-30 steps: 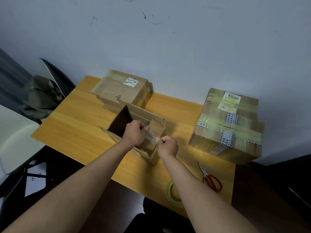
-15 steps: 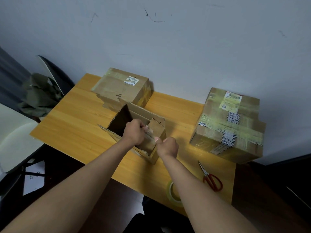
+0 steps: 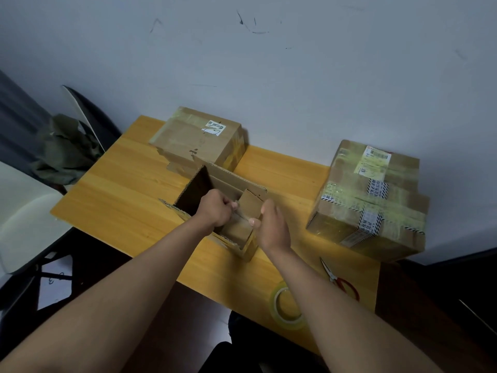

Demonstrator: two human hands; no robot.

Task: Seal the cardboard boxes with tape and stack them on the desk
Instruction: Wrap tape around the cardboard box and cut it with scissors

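Two bare forearms, no sleeves showing, left hand (image 3: 215,210) and right hand (image 3: 273,228) without rings or watch.
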